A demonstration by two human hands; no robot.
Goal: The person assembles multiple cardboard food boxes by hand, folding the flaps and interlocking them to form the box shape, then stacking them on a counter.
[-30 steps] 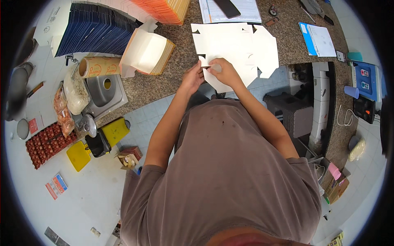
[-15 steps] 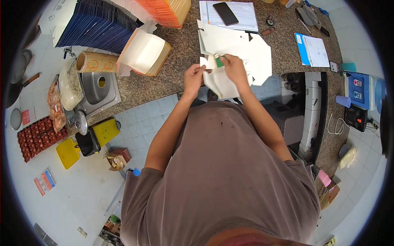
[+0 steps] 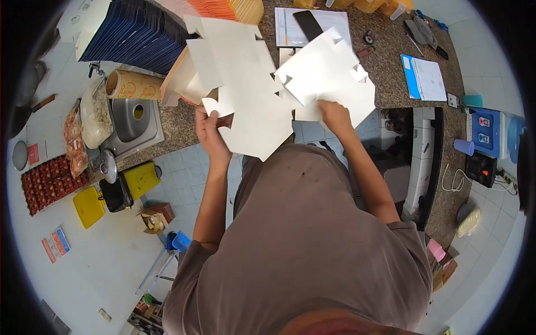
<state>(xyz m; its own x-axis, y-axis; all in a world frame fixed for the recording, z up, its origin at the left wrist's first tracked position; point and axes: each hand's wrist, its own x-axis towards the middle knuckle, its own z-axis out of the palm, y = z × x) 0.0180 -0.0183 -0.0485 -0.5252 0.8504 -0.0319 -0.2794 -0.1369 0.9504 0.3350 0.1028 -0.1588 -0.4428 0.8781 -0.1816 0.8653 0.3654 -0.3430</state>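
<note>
My left hand [image 3: 214,131] is closed on the lower left edge of a large flat white cardboard box blank [image 3: 248,84], with cut notches and flaps. The blank is raised in front of me, partly hiding the counter and a folded box. My right hand [image 3: 336,116] has its fingers curled together at the lower edge of a second white box blank [image 3: 321,70], which lies angled over another white blank [image 3: 365,100] at the counter's front edge. The hand hides exactly what its fingertips pinch.
Stacked folded boxes, dark blue [image 3: 134,36] and orange [image 3: 231,8], stand at the back left. A folded box [image 3: 184,78] and brown roll [image 3: 131,85] sit by the sink [image 3: 132,123]. Behind the blanks are papers [image 3: 287,25] and a phone [image 3: 308,25]; a blue folder [image 3: 410,78] lies right.
My left hand has moved left and down with a blank now spread flat. My right hand has shifted right and down. The green object between my hands no longer shows.
</note>
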